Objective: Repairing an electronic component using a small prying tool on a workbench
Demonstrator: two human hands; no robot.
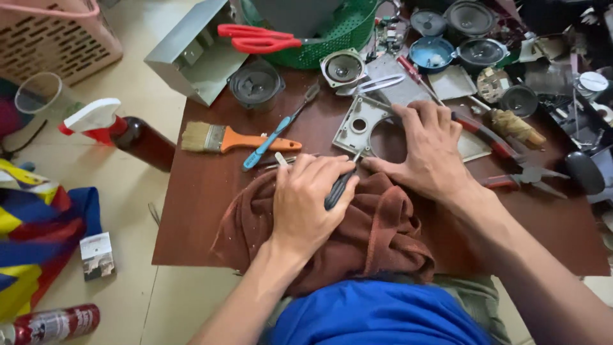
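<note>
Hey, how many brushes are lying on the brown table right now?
2. A flat paintbrush with an orange handle lies at the table's left side, and a blue toothbrush lies slanted just right of it, crossing its handle. More may be hidden in the clutter at the far right.

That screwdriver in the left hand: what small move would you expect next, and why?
Probably a twist of the screwdriver. The left hand grips its dark handle with the tip at the lower edge of the grey frame, and the right hand lies flat on the frame, seemingly steadying it.
</note>
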